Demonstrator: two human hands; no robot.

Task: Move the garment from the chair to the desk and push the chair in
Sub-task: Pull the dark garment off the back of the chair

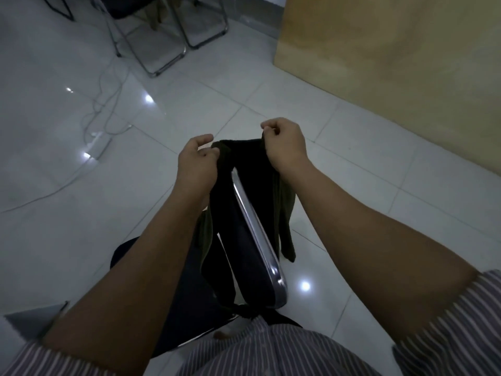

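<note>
A dark garment [244,169] hangs over the backrest of a black chair [257,267] with a chrome frame, right below me. Both hands pinch the garment's top edge and hold it up above the backrest. My left hand [196,165] grips its left corner, my right hand [284,143] its right corner. The cloth droops down on both sides of the backrest. The chair's seat is partly hidden by my left forearm. A light wooden panel [393,50] at the upper right may be the desk's side; its top is out of view.
Pale glossy floor tiles lie all around. White cables and a power strip [100,142] run across the floor at the left. Other chrome-framed chairs [168,36] stand at the top. A grey surface corner [35,318] shows at the lower left.
</note>
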